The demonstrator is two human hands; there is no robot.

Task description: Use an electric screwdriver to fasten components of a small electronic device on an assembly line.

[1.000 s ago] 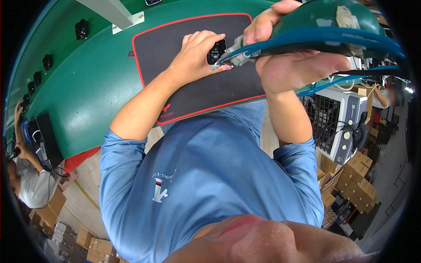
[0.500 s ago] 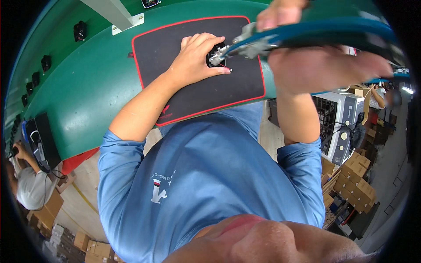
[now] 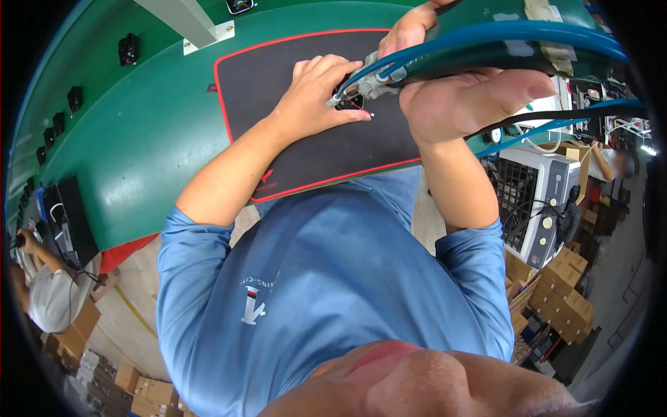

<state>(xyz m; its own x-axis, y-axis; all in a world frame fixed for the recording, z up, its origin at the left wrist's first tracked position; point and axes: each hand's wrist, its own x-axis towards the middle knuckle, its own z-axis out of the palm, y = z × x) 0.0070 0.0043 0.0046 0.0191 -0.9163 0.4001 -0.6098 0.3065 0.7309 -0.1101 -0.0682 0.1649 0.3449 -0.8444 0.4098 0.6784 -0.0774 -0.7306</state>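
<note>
On a black mat with a red border (image 3: 316, 163), my left hand (image 3: 313, 97) is closed around a small black square unit (image 3: 355, 102) with a short red wire at its near edge. My right hand (image 3: 455, 104) wraps a dark powered screwdriver (image 3: 472, 64) with a metal head and blue air hoses. The screwdriver's tip comes down over the unit, close to my left fingertips. The metal head hides part of the unit, so whether the tip touches it cannot be made out.
Several similar black units (image 3: 128, 50) stand along the green back strip. A metal post (image 3: 182, 24) is bolted to the green table (image 3: 139, 153). Blue hoses (image 3: 549, 128) hang at right, above a white air cooler (image 3: 531, 201). A co-worker (image 3: 52, 292) is at far left.
My right hand and the screwdriver have shifted left and are less blurred. The tip now sits over the left part of the unit. My left hand stays almost in place.
</note>
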